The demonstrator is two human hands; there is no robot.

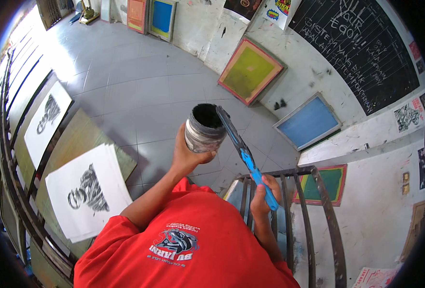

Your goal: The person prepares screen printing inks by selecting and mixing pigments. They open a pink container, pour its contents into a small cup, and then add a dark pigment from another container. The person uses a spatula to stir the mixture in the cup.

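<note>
Signs and frames: a large blackboard point(361, 48) with white chalk writing hangs on the white wall at upper right; small printed posters point(408, 115) sit beside its lower corner.
Screens by the wall: a yellow-green screen in a red frame point(250, 71) leans against the wall; a blue screen in a pale frame point(308, 122) leans just right of it; a green screen in a red frame point(325, 185) stands lower, behind the rack.
Far end: an orange panel point(136, 13) and a blue screen point(162, 17) lean at the top of the room.
Prints: a stack of white sheets point(87, 192) with a black design lies on the long worktop point(75, 139) at left; another printed sheet point(46, 120) lies further along it.
Open room: the grey tiled floor point(135, 81) is open between worktop and wall.
Rack: a dark metal rack point(313, 216) with upright bars stands just under the right hand.
Jar: a round jar point(203, 129), silvery sides smeared, inside black with ink, held up in mid-air above the floor, mouth tilted to the right.
Left hand point(186, 153): grip closed round the jar from below.
Right hand point(263, 194): grip closed round the handle of a blue scraper point(243, 153).
Scraper: long, blue, ink-stained; its dark tip rests at the jar's rim.
</note>
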